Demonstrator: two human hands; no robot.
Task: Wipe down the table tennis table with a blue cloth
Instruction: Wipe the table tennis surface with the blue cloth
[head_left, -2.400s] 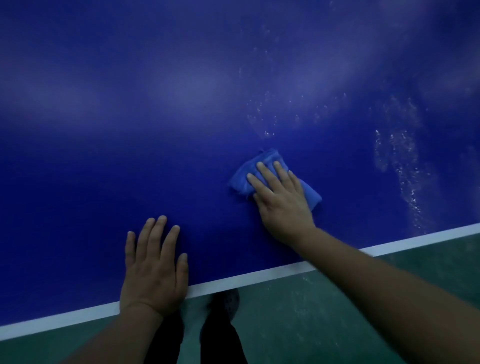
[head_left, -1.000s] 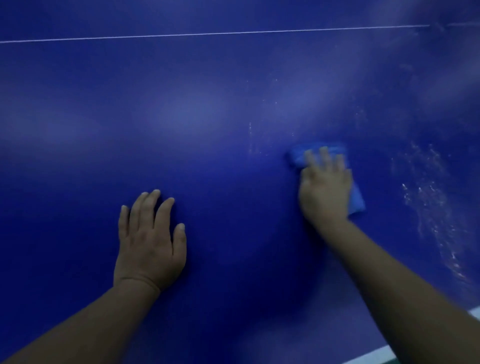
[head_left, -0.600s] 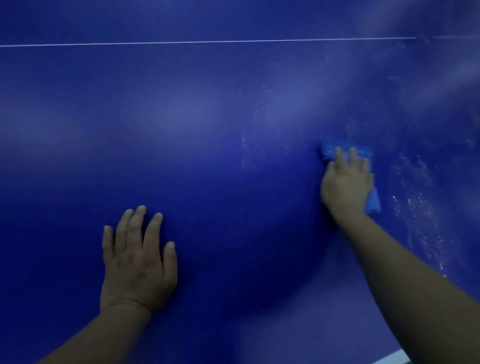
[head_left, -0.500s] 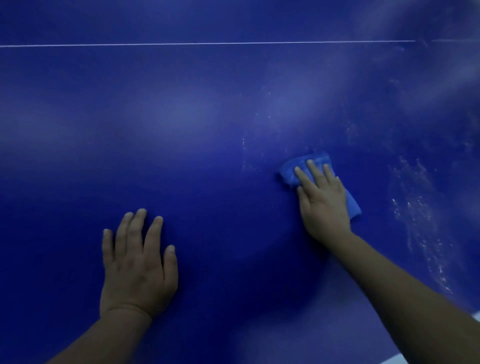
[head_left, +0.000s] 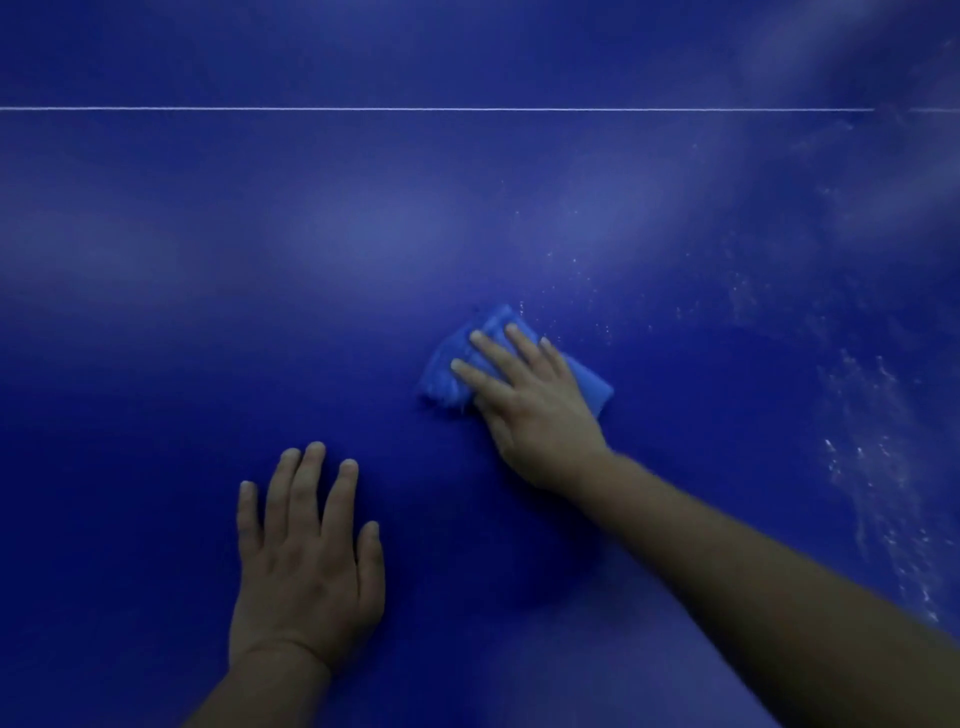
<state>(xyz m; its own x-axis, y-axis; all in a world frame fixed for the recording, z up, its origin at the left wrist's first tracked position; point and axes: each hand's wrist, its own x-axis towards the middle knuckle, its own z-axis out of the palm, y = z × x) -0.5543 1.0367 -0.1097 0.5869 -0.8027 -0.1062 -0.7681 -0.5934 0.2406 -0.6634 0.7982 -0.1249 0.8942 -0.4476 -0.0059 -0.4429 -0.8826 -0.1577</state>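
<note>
Head view: right hand (head_left: 535, 410) presses flat, fingers straight, on the folded blue cloth (head_left: 447, 371) mid-tabletop (head_left: 208, 312); its grip holds nothing curled. Left hand (head_left: 306, 561) rests open beside it. White specks (head_left: 872, 467) to the right look unwiped, so the job seems partway done. No writing shows.

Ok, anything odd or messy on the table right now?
Yes: pale specks and streaks mark the table at the right, with finer specks beyond the blue cloth. They look like unwiped residue. The right hand presses the cloth left of the streaks.
</note>
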